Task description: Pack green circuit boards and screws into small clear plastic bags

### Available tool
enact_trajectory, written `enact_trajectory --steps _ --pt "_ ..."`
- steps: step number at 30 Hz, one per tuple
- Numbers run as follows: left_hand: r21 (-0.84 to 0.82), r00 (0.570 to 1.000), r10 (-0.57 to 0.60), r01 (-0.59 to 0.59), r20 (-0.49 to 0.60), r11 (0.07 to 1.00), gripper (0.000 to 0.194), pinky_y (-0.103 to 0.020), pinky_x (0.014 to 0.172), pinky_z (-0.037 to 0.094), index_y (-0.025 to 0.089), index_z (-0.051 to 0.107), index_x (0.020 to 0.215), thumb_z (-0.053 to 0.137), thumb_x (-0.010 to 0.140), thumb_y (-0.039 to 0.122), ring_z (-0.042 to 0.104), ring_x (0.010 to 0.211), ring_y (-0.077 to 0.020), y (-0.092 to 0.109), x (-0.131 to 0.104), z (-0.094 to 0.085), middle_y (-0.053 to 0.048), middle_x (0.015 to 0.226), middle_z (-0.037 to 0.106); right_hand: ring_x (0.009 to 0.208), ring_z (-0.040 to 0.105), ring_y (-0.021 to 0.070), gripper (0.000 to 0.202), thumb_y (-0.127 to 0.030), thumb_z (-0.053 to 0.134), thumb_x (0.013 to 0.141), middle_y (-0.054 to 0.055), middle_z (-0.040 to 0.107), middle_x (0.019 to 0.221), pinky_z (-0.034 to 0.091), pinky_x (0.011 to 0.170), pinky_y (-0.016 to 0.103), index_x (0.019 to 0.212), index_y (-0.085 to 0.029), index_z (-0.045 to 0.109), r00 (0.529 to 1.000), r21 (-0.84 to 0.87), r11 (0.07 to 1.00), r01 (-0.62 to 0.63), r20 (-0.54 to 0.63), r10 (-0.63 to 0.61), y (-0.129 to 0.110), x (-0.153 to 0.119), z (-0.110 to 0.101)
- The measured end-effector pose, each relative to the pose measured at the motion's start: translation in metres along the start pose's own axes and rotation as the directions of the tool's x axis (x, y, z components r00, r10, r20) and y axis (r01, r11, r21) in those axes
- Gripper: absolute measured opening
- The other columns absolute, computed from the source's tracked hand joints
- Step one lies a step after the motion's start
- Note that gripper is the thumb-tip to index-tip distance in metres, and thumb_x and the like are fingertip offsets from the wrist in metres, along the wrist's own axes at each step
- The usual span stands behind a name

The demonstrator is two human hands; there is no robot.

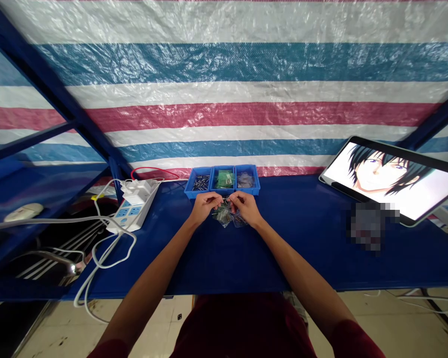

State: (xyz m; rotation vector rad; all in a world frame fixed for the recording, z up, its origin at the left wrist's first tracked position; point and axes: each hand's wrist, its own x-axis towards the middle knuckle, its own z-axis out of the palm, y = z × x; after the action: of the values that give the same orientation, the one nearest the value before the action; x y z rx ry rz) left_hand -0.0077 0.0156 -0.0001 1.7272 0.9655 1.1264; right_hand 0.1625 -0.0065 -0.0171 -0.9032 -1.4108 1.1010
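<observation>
My left hand [206,207] and my right hand [247,208] meet in front of the blue bins, both with fingers pinched. Small, thin, shiny pieces show between the fingertips, too small to name. Just beneath the hands lie small clear plastic bags [224,218] with bits inside, partly hidden by the fingers. Three blue bins stand side by side behind them. Slim dark and silvery metal pieces [200,183] fill the left bin, green packets [224,179] the middle one, and clear little bags [245,180] the right one.
A white power strip [129,214] with plugged-in adapters and loose white cables [108,266] occupies the left of the blue table [298,258]. To the right, a tablet-like screen [392,179] leans back, with a blurred dark object in front. Striped sheeting [224,114] hangs behind.
</observation>
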Motion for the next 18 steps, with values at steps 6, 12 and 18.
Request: enact_trajectory --steps 6,12,18 --pt "0.041 0.998 -0.029 0.031 -0.063 0.999 0.034 -0.022 0.051 0.041 0.015 0.060 0.061 0.060 0.079 0.043 0.048 0.048 -0.0095 0.008 -0.003 0.006 0.002 0.052 0.052 0.055 0.053 0.0115 0.026 -0.043 0.053 0.086 0.001 0.062 0.073 0.044 0.059 0.025 0.082 -0.018 0.063 0.978 -0.303 0.941 0.149 -0.096 -0.185 0.000 -0.002 -0.002" --pt "0.092 0.996 -0.007 0.015 -0.091 0.996 0.038 -0.021 0.050 0.041 0.014 0.062 0.063 0.055 0.083 0.046 0.049 0.049 -0.0095 0.005 -0.003 0.008 0.001 0.053 0.054 0.062 0.054 0.0128 0.027 -0.040 0.050 0.089 0.003 0.062 0.076 0.044 0.061 0.025 0.080 -0.019 0.065 0.958 -0.393 0.891 0.227 -0.076 -0.277 -0.001 -0.003 -0.003" --pt "0.216 0.989 0.105 -0.081 -0.106 0.973 0.029 -0.022 0.049 0.044 0.015 0.071 0.086 0.063 0.079 0.042 0.056 0.054 -0.0107 -0.003 -0.001 0.010 -0.004 0.079 0.070 0.060 0.054 0.0131 0.029 -0.040 0.050 0.089 0.002 0.061 0.070 0.042 0.059 0.024 0.080 -0.018 0.066 0.970 -0.384 0.906 0.180 -0.087 -0.229 0.003 -0.002 -0.004"
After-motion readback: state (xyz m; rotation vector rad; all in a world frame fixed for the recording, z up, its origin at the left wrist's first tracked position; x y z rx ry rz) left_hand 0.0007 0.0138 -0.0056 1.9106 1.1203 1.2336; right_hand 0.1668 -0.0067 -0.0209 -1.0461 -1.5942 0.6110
